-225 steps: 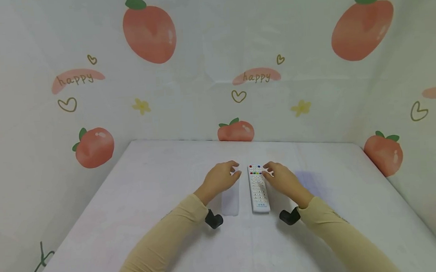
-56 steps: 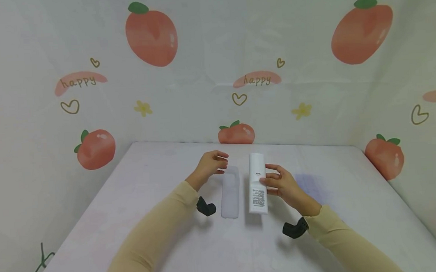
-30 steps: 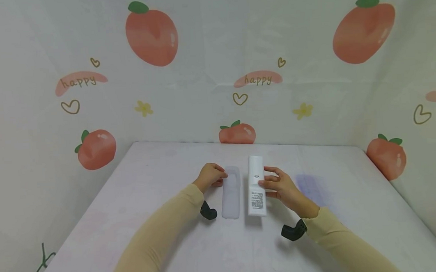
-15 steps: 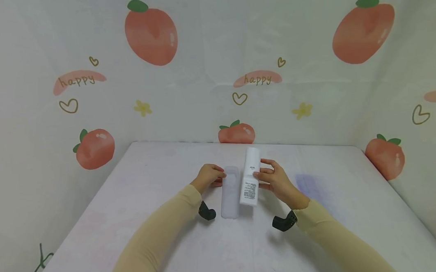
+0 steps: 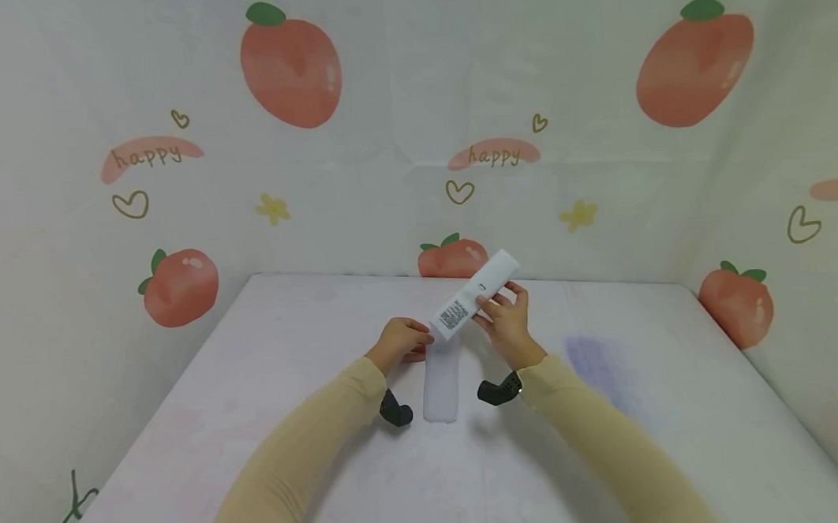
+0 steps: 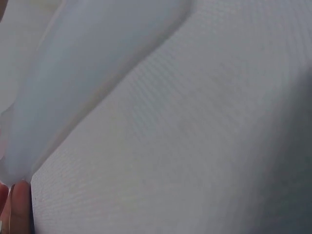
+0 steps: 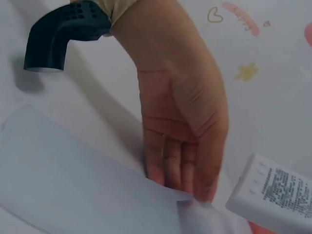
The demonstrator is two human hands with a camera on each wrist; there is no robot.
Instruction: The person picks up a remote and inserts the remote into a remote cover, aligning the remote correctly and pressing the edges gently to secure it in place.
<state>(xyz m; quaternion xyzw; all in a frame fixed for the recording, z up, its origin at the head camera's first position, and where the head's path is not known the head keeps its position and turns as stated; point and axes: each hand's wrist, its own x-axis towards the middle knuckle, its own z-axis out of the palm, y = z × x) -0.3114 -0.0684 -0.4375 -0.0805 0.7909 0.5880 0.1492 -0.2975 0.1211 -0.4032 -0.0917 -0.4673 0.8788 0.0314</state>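
A white remote control (image 5: 489, 277), its labelled back showing, is tilted above the table in my right hand (image 5: 509, 328), gripped by the side. Below it lies a translucent sleeve (image 5: 441, 387), long and narrow. My left hand (image 5: 399, 343) pinches the sleeve's far end. In the right wrist view, the left hand (image 7: 183, 112) has thumb and fingers on the sleeve (image 7: 92, 175), and the remote's lower end (image 7: 273, 195) is close beside that end. Whether they touch is unclear. The left wrist view has fingertips (image 6: 20, 204) at the end of the sleeve (image 6: 87, 63).
The white table (image 5: 373, 477) reaches back to a fruit-patterned cloth (image 5: 373, 208). A bluish patch (image 5: 603, 374) marks the table at right. Black camera mounts (image 5: 397, 411) hang under both wrists. A green cord (image 5: 76, 501) is at far left.
The right hand first picked up and turned over the remote, which lay buttons up. Now it has moved left and tilted over the sleeve's far end. The left hand took hold of the sleeve.
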